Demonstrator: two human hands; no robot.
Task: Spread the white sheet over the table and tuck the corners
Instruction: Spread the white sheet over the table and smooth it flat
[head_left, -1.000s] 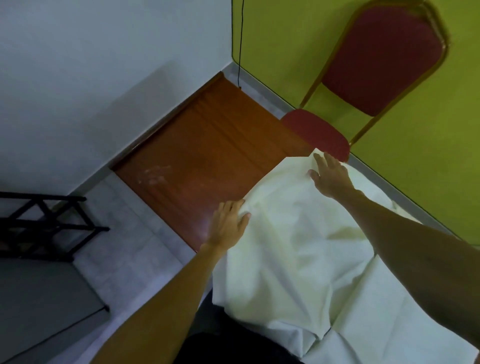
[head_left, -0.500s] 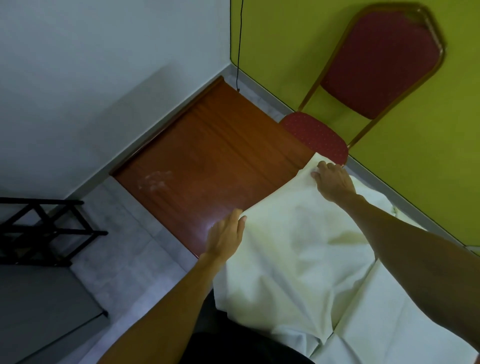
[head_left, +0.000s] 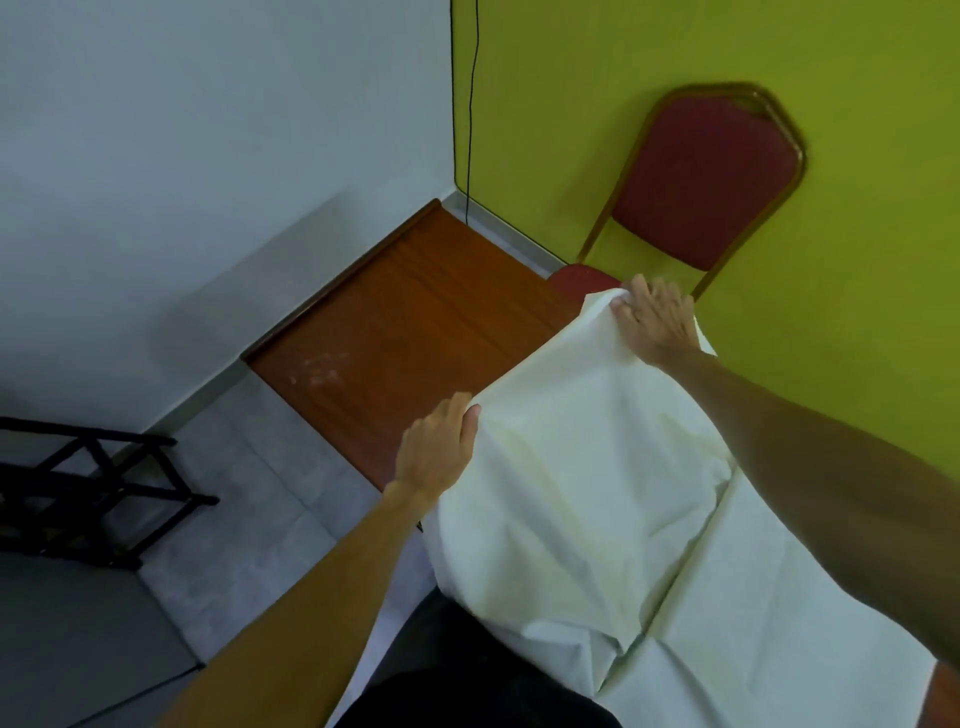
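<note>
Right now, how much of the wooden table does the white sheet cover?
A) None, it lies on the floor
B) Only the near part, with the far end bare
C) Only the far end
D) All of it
B: the white sheet stops at the edge held by both hands, and the far end of the table shows bare wood.

table (head_left: 415, 332): I see it ahead, far end in the room corner, far half bare
sheet (head_left: 587, 499): on the table's near half, hanging over the near edge
left hand (head_left: 436, 452): on the sheet's left front corner, at the table's left edge
right hand (head_left: 655, 323): on the sheet's far right corner
chair (head_left: 701, 176): behind the right hand, against the right wall
rack (head_left: 78, 488): on the floor, left, well apart from the table
</note>
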